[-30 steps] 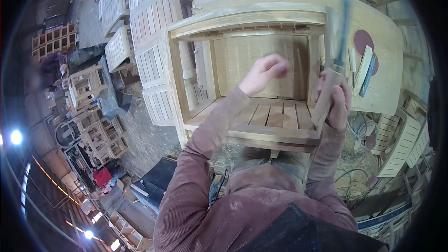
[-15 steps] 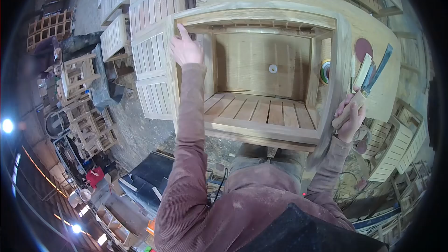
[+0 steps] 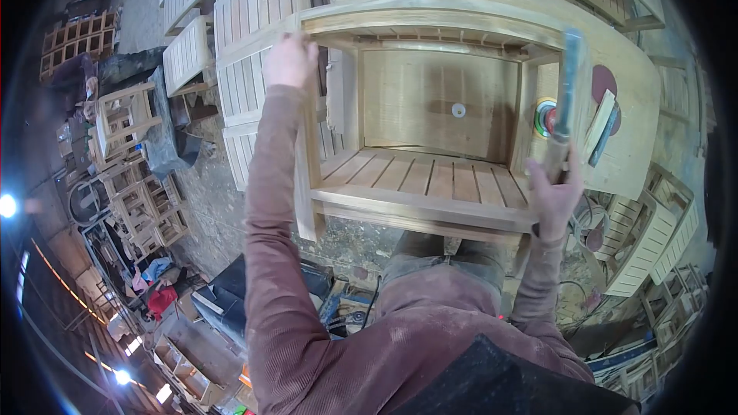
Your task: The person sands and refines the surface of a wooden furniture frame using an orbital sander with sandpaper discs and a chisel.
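A slatted wooden furniture frame (image 3: pixel 430 211) lies before me, its open side facing up. My left hand (image 3: pixel 290 61) is at its upper left corner, fingers curled over the left post; the fingertips are partly hidden. My right hand (image 3: pixel 555 192) is raised beside the frame's right side, fingers wrapped round the handle of a chisel-like tool (image 3: pixel 569 88). The tool has a long flat blue-grey blade pointing away from me, blurred by motion. Through the frame I see the plywood tabletop (image 3: pixel 430 100) with a small white disc (image 3: pixel 458 111) on it.
Right of the frame lie maroon sanding discs (image 3: pixel 603 81), a wooden strip (image 3: pixel 600 124) with a blue blade-like piece beside it, and a roll of tape (image 3: pixel 544 117). Slatted wooden pieces (image 3: pixel 257 11) stand at the left, more chairs (image 3: pixel 642 246) at the right. A black box (image 3: pixel 223 303) is on the floor.
The frame has shifted right and turned slightly, with my left hand curling at its corner. My right hand has lifted the tool and swung its blade left, more upright in view.
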A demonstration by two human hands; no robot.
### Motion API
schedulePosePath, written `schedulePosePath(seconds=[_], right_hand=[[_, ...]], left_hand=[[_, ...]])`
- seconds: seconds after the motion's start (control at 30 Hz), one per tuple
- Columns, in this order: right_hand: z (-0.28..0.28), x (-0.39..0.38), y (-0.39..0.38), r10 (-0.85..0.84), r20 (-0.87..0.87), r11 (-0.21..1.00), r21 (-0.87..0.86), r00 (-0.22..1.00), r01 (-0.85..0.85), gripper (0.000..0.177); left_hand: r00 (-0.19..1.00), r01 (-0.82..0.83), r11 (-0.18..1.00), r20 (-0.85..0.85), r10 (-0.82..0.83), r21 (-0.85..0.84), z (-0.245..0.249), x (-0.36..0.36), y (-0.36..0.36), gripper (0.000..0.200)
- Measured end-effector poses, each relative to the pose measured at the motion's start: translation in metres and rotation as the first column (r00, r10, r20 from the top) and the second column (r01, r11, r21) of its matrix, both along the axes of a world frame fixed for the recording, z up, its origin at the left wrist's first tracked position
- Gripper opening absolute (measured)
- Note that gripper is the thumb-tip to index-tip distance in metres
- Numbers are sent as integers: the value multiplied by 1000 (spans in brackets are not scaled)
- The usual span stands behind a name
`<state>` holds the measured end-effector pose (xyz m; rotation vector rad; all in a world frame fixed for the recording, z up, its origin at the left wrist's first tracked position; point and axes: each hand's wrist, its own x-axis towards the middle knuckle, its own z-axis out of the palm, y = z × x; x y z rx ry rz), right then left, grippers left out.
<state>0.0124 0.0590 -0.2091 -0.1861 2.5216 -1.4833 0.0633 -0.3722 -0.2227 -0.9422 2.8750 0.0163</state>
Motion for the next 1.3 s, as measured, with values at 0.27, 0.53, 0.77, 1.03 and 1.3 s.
schedulePosePath(seconds=[0.27,0.53,0.77,1.03,1.3], right_hand=[[-24,56,-171,467,530,784,-619,708,-53,41],[-54,90,-281,404,582,826,-563,706,-9,39],[-63,102,-305,341,408,888,-434,847,-148,37],[-49,95,-307,382,511,902,-386,770,-192,35],[-45,93,-306,387,493,888,-428,779,-170,36]], left_hand=[[492,33,703,-624,607,710,-66,15,-46,37],[749,-11,513,-333,573,858,-48,15,-53,63],[725,38,301,-234,648,953,-42,15,-52,71],[741,62,288,-238,628,955,-48,15,-56,72],[739,60,247,-210,640,967,-48,14,-55,69]])
